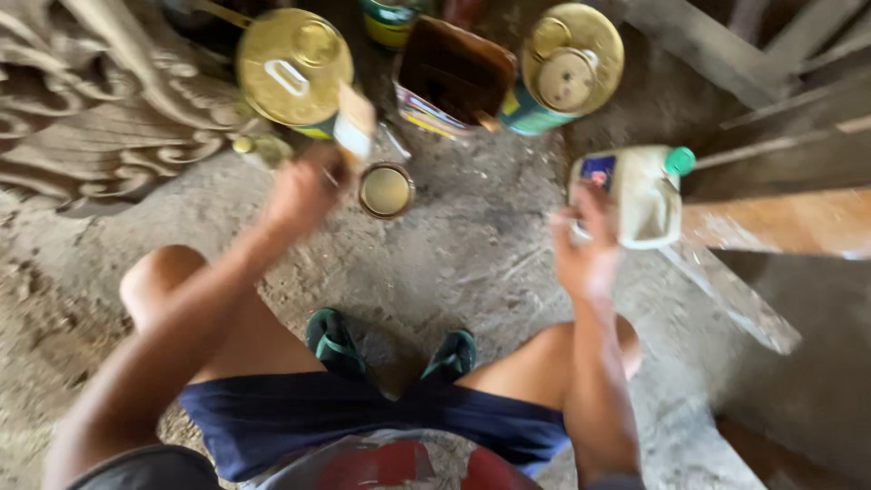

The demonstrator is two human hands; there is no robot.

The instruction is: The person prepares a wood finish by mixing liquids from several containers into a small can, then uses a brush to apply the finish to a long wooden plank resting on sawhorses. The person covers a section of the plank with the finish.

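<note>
Both hands are raised over a dirt floor, seen from above by a person squatting in blue shorts and green sandals. Left hand is closed around the handle of a brush, whose pale bristle end points up and away from the body; the picture is blurred there, so the exact finger placement cannot be told. Right hand grips a white plastic jug with a green cap, fingers wrapped on its near side, the jug tilted with the cap pointing right.

Taking the small open tin on the floor as the landmark: the brush is just up and left of it, close to its rim, and the left hand is just left of it. The jug is well to its right. A large can with a gold lid stands beyond it to the left, partly behind the brush. Another gold-lidded can stands beyond it to the right, and a brown open box sits between those two cans, straight beyond the tin. Carved pale woodwork lies far to its left. Wooden planks lie far right, past the jug.
</note>
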